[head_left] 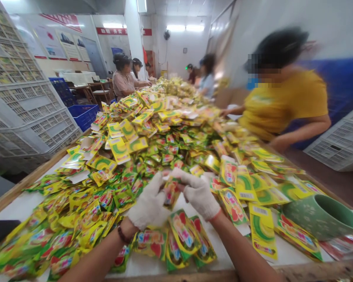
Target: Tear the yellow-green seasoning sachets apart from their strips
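My left hand (150, 203) and my right hand (199, 194) wear white gloves with bare fingertips. Between them they hold one small candy packet (171, 192), upright and a little blurred, fingers closed on its two sides. Just below the hands, several larger yellow-green packets with red fruit prints (184, 235) lie overlapped on the white tabletop (129, 270). Loose small packets (100, 203) spread to the left of my left hand. Flat yellow cardboard packs (244, 186) lie to the right of my right hand.
A large heap of yellow packs (164, 111) runs down the table. At right sits a green flowered cup (308, 215). A person in a yellow shirt (285, 102) works there; others sit farther back. White crates (26, 102) stand left, with a blue crate (84, 115) beyond.
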Action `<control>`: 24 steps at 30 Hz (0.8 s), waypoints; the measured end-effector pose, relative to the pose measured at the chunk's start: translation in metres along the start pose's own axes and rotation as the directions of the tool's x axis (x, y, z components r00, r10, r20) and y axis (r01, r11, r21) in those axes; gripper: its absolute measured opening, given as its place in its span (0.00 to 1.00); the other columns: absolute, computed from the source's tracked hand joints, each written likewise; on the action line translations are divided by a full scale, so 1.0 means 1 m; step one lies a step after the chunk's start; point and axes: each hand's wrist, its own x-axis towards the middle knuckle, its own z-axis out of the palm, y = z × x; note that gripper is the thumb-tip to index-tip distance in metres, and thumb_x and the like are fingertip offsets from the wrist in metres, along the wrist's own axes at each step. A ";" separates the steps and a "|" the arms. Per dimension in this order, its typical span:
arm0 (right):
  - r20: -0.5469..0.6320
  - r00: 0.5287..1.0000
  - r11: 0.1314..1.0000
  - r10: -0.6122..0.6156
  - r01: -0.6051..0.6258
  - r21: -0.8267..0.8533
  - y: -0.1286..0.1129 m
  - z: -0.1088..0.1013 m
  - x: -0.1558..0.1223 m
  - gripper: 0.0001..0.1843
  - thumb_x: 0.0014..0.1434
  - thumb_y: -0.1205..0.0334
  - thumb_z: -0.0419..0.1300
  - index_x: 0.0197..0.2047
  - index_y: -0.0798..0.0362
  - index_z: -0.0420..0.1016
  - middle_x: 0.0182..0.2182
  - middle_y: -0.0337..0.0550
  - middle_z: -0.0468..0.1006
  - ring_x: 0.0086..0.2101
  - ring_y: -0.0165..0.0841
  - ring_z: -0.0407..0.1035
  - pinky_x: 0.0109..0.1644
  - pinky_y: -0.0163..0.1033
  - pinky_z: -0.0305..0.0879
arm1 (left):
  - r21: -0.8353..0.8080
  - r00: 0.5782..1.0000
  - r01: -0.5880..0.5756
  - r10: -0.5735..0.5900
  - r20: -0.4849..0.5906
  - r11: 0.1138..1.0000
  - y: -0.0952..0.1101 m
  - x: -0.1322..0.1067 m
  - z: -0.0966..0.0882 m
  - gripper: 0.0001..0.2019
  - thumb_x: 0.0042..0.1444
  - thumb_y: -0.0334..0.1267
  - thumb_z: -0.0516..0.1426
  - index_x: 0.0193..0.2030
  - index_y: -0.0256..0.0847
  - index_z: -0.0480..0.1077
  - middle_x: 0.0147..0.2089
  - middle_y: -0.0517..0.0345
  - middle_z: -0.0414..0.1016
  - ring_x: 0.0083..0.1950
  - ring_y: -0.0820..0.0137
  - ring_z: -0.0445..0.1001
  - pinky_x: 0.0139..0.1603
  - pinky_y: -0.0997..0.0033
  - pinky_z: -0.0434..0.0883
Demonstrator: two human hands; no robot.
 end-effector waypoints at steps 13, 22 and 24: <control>-0.033 0.999 0.947 0.036 -0.023 0.321 -0.002 0.004 -0.003 0.20 0.47 0.52 0.66 0.41 0.54 0.70 0.28 0.38 0.73 0.25 0.27 0.64 0.26 0.32 0.61 | -0.450 0.990 0.141 -0.129 0.057 0.882 0.007 0.004 -0.007 0.22 0.47 0.41 0.65 0.46 0.40 0.63 0.42 0.55 0.74 0.39 0.70 0.73 0.37 0.71 0.72; 0.013 1.000 0.960 -0.028 0.023 0.279 -0.005 0.003 -0.006 0.12 0.52 0.54 0.64 0.32 0.54 0.70 0.23 0.35 0.71 0.22 0.27 0.65 0.27 0.33 0.64 | -0.556 0.972 0.235 -0.189 0.140 0.798 0.015 0.000 -0.009 0.30 0.43 0.43 0.68 0.50 0.42 0.61 0.42 0.56 0.73 0.35 0.71 0.74 0.35 0.71 0.71; -0.055 0.995 0.949 -0.088 0.100 0.299 -0.001 0.004 -0.003 0.14 0.50 0.55 0.66 0.37 0.53 0.70 0.27 0.37 0.73 0.27 0.29 0.68 0.31 0.35 0.67 | -0.559 0.927 0.351 -0.196 0.319 0.751 0.018 -0.002 -0.009 0.29 0.42 0.42 0.68 0.51 0.41 0.63 0.42 0.53 0.74 0.35 0.69 0.74 0.35 0.71 0.71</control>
